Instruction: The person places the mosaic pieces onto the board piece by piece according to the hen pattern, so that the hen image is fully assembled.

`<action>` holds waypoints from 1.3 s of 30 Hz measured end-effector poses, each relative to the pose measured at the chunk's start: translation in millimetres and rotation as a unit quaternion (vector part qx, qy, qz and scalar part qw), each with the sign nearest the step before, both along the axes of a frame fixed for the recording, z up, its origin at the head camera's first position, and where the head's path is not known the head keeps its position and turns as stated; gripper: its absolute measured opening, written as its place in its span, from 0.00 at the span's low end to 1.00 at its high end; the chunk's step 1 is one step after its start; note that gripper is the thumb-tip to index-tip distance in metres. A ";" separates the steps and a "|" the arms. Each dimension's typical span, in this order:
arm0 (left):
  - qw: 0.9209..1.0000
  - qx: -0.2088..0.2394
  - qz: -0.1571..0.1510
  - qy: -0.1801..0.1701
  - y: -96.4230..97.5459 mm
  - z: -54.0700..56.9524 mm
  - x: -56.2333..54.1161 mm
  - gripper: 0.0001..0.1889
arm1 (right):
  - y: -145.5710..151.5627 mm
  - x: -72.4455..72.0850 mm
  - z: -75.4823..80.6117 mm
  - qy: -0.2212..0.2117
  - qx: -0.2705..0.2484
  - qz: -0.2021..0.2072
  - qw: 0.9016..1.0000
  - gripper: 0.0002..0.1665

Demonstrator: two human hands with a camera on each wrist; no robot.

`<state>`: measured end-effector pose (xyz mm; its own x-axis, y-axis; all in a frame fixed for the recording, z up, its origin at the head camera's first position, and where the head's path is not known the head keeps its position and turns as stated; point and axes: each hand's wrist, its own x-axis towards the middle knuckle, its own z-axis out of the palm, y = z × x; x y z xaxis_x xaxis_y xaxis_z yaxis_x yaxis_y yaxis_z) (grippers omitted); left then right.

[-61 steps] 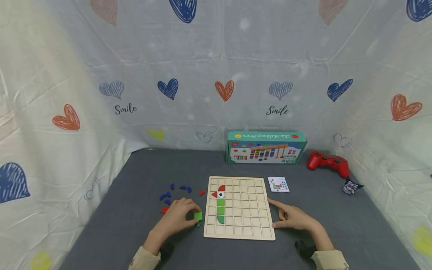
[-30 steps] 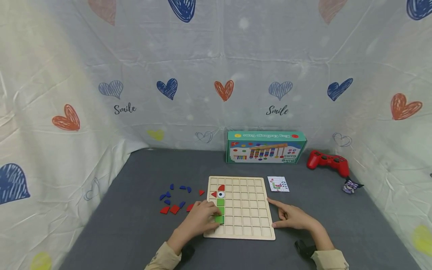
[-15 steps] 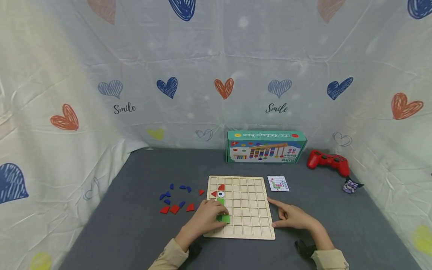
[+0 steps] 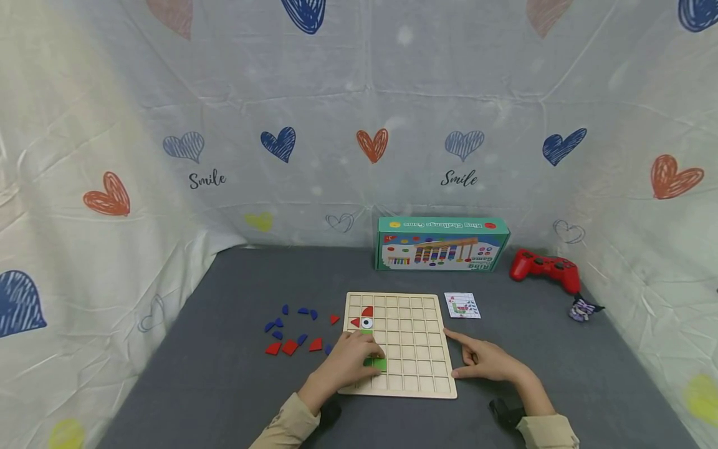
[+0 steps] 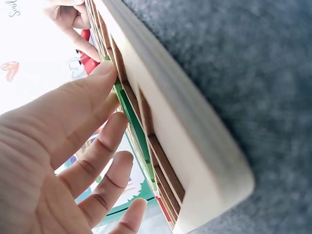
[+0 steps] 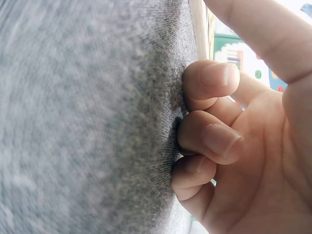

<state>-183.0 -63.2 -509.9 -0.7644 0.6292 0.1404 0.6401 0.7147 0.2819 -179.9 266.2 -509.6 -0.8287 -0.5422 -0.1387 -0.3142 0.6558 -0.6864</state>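
My left hand reaches over the lower left of the wooden grid board. Its thumb and index finger pinch a green square tile, right beside a dark green rounded tile in the grid. Above the hand, a red quarter-round tile, a red triangle tile and a white eye tile sit in the squares; other green tiles are mostly hidden by the hand. At the board's right edge, my right hand touches the side with thumb and straight index finger, its other fingers bent.
Left of the board lie several blue half-round tiles and several red tiles. A pattern card is at the board's upper right. Farther back stand a green game box and a red game controller with a charm.
From beside the board, my left hand has carried the green square tile right, onto the grid next to the dark green tile. The right hand has stayed at the board's edge.
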 end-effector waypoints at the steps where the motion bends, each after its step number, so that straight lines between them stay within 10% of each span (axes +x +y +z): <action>1: 1.000 0.001 0.001 -0.002 0.0 0.2 0.2 0.11 | 0.0 0.1 0.0 0.000 0.000 0.000 1.000 0.50; 39: 0.997 0.017 0.070 0.005 -59.5 0.1 11.0 0.15 | -0.6 0.3 2.2 -0.003 0.003 0.002 1.000 0.50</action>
